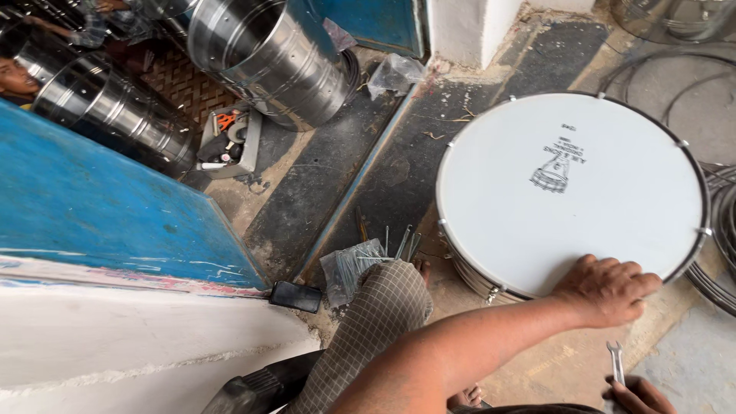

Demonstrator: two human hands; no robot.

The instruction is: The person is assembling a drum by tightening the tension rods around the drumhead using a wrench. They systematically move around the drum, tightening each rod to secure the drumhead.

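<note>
Ribbed steel drum shells (268,54) lying near blue wall (100,207). Small box of tools (228,142) beside them. Plastic bag of metal rods (360,264) on floor, black phone (296,297) close by. Wire hoops (721,230) stacked at right.

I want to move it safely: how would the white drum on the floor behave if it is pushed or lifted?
The drum lies flat on its broad head, so it would likely slide, not roll. Its shallow metal shell suggests it is stiff and fairly light. The left hand presses its rim; the thin white skin may dent.
</note>
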